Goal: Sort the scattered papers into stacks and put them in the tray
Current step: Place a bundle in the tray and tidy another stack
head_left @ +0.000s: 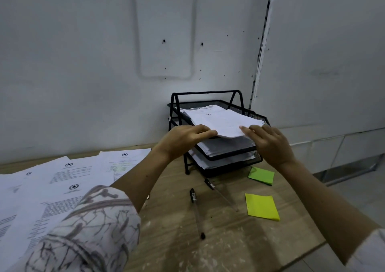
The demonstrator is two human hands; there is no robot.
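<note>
A black mesh three-tier tray (235, 105) stands at the back of the wooden table, near the wall. A stack of white printed papers (220, 119) lies in its top tier, its near edge sticking out over the front. My left hand (185, 140) grips the stack's near-left corner and my right hand (268, 144) grips its near-right corner. The middle and bottom tiers hold more paper stacks (225, 147). Scattered printed sheets (68, 180) with star letterheads cover the table's left side, partly hidden by my left sleeve.
Two pens (196, 211) (218, 192) lie on the wooden table (218, 240) in front of the tray. A green sticky pad (261, 175) and a yellow-green one (262, 207) lie at the right. The table's right edge drops off near my right forearm.
</note>
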